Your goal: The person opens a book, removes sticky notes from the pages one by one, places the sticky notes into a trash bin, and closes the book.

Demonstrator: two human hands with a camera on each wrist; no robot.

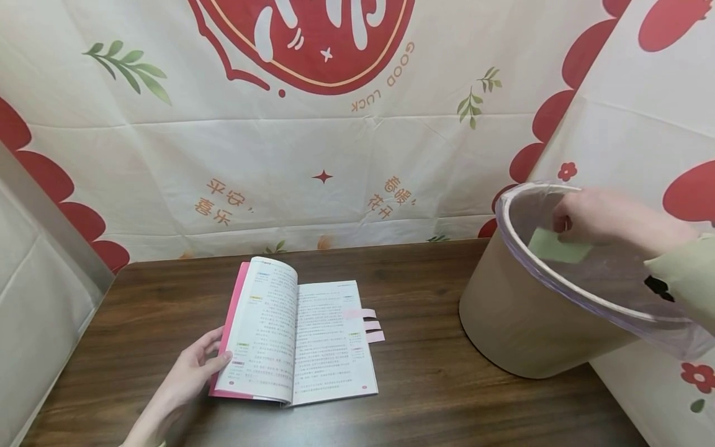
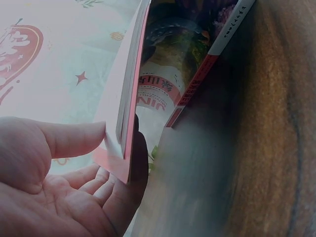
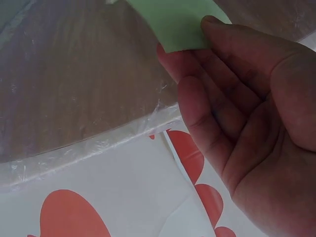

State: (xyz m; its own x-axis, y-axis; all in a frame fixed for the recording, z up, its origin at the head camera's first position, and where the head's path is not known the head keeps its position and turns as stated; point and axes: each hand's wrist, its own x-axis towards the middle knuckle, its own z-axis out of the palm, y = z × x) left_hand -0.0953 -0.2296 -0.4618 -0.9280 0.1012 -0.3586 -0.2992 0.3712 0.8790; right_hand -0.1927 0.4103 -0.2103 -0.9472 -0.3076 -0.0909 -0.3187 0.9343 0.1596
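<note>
An open book [image 1: 329, 347] with a pink cover lies on the wooden table, and pink sticky tabs [image 1: 373, 325] stick out from its right page. My left hand [image 1: 192, 369] grips the book's left edge, thumb on the page side and fingers behind the cover. In the left wrist view that left half of the book [image 2: 129, 98] is tilted up off the table. Over the mouth of a beige trash bin [image 1: 536, 323], my right hand [image 1: 594, 217] pinches a green sticky note [image 3: 180, 24] between thumb and fingers.
A clear plastic liner [image 1: 592, 298] covers the bin's rim and hangs over its side. The dark wooden table [image 1: 151, 310] runs back to a white printed cloth [image 1: 313, 149]. More of this cloth hangs on the right behind the bin.
</note>
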